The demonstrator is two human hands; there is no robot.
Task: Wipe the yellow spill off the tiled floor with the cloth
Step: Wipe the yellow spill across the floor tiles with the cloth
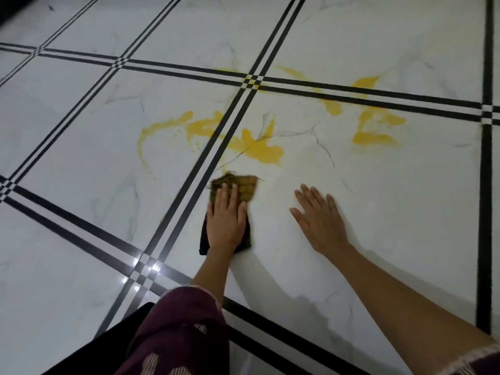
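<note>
A yellow spill (pixel 265 151) is smeared in streaks and patches across the white marble-look tiled floor (pixel 378 36), from mid-left to the right. A dark cloth (pixel 247 186), stained yellow-brown at its far end, lies flat on the floor just short of the nearest yellow patch. My left hand (pixel 226 220) presses flat on the cloth with fingers extended. My right hand (pixel 320 220) rests flat on bare tile to the right of the cloth, fingers spread, holding nothing.
Black triple-line borders (pixel 189 190) cross the tiles in a grid. A dark object edge (pixel 108 339) sits at the bottom left beside my patterned maroon sleeve (pixel 184 334). A thick black line (pixel 487 158) runs along the right side.
</note>
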